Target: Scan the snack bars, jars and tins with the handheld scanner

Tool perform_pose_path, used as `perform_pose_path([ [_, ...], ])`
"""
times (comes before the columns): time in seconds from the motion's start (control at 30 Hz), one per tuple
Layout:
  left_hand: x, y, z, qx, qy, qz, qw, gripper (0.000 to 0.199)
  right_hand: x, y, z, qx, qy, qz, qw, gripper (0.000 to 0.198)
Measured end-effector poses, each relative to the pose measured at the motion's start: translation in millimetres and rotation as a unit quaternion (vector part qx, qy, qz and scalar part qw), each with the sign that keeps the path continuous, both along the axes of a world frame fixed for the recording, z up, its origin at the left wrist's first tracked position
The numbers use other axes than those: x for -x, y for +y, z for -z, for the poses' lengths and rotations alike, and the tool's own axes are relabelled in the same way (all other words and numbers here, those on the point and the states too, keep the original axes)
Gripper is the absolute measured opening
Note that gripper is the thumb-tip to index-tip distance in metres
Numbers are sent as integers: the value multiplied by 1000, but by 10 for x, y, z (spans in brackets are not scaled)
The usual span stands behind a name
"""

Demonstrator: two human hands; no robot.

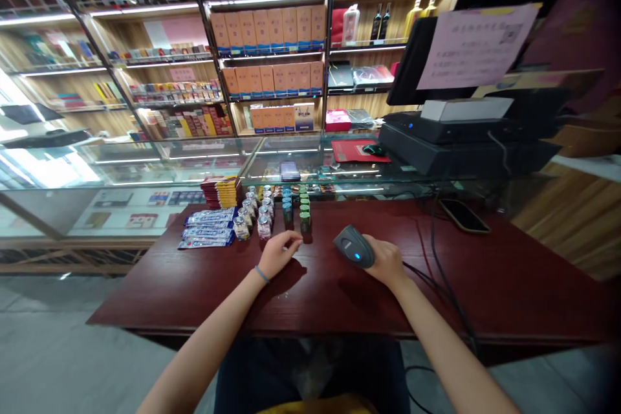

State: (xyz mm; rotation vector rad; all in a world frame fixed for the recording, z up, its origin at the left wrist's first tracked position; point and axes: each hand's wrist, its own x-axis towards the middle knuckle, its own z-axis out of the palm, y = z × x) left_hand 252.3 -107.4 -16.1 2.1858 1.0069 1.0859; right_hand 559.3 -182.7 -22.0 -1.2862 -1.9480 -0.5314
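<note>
My right hand (385, 263) is wrapped round the handle of a dark barcode scanner (354, 247), held over the dark red tabletop with a blue light glowing on it. Just in front of the rows of small containers is my left hand (279, 254), its fingers loosely curved and a gap showing between thumb and forefinger; I see nothing in it. Closest to its fingertips stands the front green container (305, 220) of a row. Beside that runs a row of blue containers (288, 207), then silver-lidded jars (264, 225) in two rows.
Blue-and-white packets (207, 228) lie at the table's left, with a stack of red and yellow packs (220, 193) behind. A phone (464, 215) rests at the right, near the scanner's cable (444, 275). A glass counter (291, 165) and a monitor (412, 61) stand beyond.
</note>
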Motion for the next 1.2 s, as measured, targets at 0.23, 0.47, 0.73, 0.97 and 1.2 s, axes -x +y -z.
perform_pose_path([
  [0.23,-11,-64,67,14,31,18,999,14,1,-13,-29,-1,1,1,1000,30],
  [0.47,-78,52,11,16,-60,-11,998,19,-30,4,26,-15,2,6,1000,34],
  [0.73,-511,358,-32,-33,-100,-115,988,49,-27,10,20,-14,5,5,1000,33],
  [0.97,-585,476,214,-35,-105,-151,982,44,-5,-4,-41,-18,9,-2,1000,31],
  [1.2,-589,520,266,9,-130,-122,984,33,0,-10,-69,12,22,-14,1000,27],
])
